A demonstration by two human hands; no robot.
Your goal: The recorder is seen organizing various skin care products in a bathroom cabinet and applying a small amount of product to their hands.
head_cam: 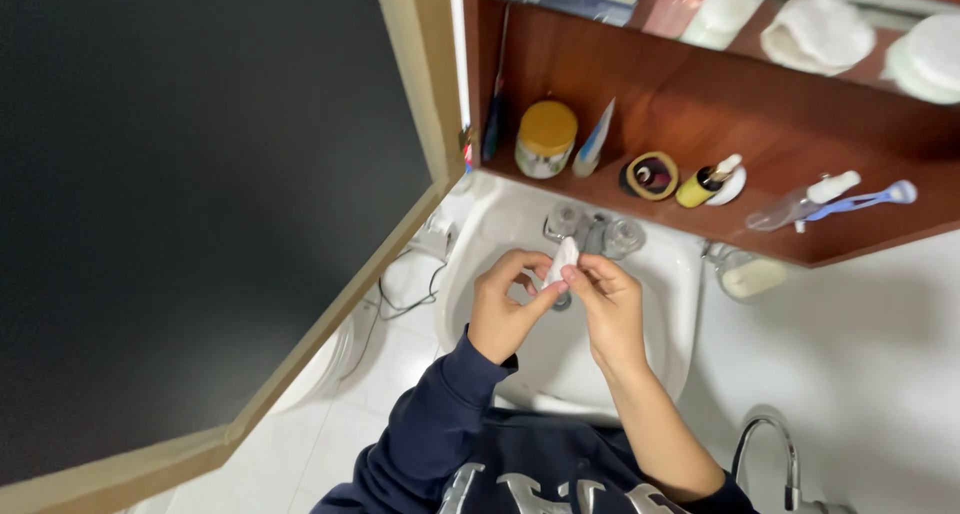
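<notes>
White packet between 2 hands

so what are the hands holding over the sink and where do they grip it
A small white piece, pinched at its lower end between the fingertips of the left hand and right hand; what it is cannot be told.

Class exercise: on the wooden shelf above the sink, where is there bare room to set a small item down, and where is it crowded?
On the wooden shelf, bare wood shows between the yellow-lidded jar and the dark round tin, apart from a leaning tube. From the tin past the dropper bottle to the spray bottle is crowded.
</notes>
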